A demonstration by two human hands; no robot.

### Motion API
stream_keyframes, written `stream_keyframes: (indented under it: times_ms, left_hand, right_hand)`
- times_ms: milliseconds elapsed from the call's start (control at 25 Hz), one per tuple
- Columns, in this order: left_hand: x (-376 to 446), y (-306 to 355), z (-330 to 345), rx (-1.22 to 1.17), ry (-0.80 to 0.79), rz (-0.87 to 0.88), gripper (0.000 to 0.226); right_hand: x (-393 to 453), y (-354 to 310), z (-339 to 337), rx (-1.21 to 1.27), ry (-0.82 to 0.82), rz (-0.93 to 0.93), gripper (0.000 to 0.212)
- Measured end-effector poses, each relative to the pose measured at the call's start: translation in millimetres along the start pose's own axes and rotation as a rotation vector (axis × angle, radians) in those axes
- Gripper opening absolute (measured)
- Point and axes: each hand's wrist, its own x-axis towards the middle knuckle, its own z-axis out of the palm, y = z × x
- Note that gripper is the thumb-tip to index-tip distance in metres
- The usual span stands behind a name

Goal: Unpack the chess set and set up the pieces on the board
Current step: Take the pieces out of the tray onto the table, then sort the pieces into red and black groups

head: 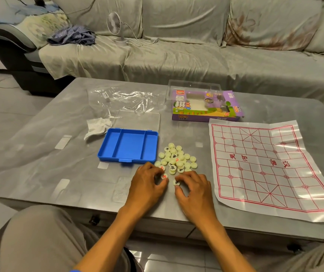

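Pale, cream-coloured chess pieces (176, 159) lie heaped on the glossy grey table (39, 154), near its front edge, as a seated person works at the pile with both hands. The left hand (147, 185) curls its fingers round a piece marked in red (164, 176); the right hand (193, 188) pinches another disc (176, 182) at the heap's near side. Just left of the pile sits an empty blue tray (128, 145) with its clear lid (137, 119) lying behind it. To the right, toward the table's right edge, the white plastic board sheet (269, 165) lies unfolded, its red grid bare of pieces. Behind it, near the table's far edge, rests the purple game box (206, 107) with a clear plastic cover (194, 86) against it. A crumpled tissue (96, 127) and a loose plastic wrapper (123, 101) lie farther left. A small white fan (116, 26) stands on the covered sofa (196, 55) beyond.
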Motion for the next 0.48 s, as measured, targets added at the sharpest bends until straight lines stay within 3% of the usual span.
stream_keyframes:
  times_ms: [200,360,480]
  left_hand:
    - [5.6,-5.8,-8.0,-0.017,0.085,-0.093,0.023]
    - [7.1,-7.7,-7.7,0.047,-0.014,-0.043,0.041]
    - [9.5,-7.0,-6.1,0.125,-0.030,0.001,0.037]
  right_hand:
    - [-0.7,-1.1,-3.2,-0.009,-0.046,-0.041,0.021]
    - [5.6,-3.6,-5.6,0.027,-0.049,-0.015,0.036]
    - [24.3,-10.8,-0.7,-0.061,-0.024,0.013,0.040]
